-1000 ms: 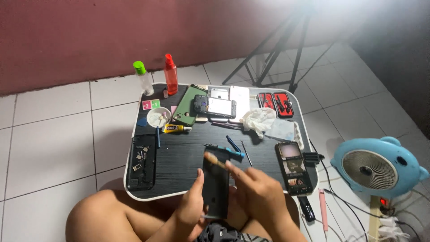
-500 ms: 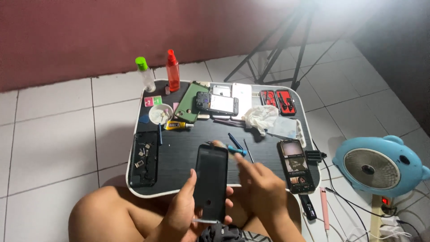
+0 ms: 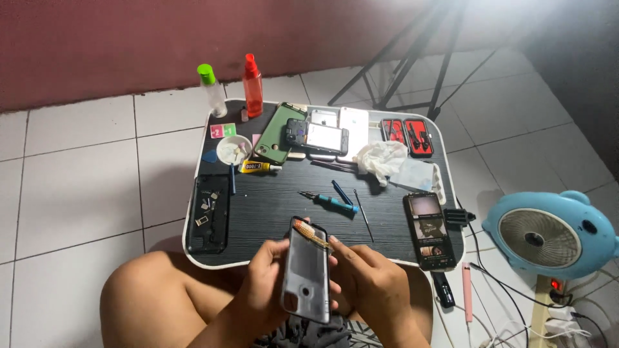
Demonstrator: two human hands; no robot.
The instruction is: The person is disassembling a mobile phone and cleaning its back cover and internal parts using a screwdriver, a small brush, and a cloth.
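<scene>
1. Left hand [image 3: 267, 283] and right hand [image 3: 367, 287] both grip an opened phone [image 3: 307, 269], low centre of the frame.
2. Just above: teal screwdriver [image 3: 329, 201] on the black tray table [image 3: 271, 209].
3. A lit phone [image 3: 430, 229] lies to the right.

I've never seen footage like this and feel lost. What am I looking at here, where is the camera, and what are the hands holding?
The camera sits on a person's head, looking down at their own bare hands over a small black lap table on a tiled floor. The left hand and right hand together hold an opened phone, its inner side facing up. On the table lie other phones, a blue-handled tool, a glue tube, a small white dish and two spray bottles. A blue fan stands to the right.
</scene>
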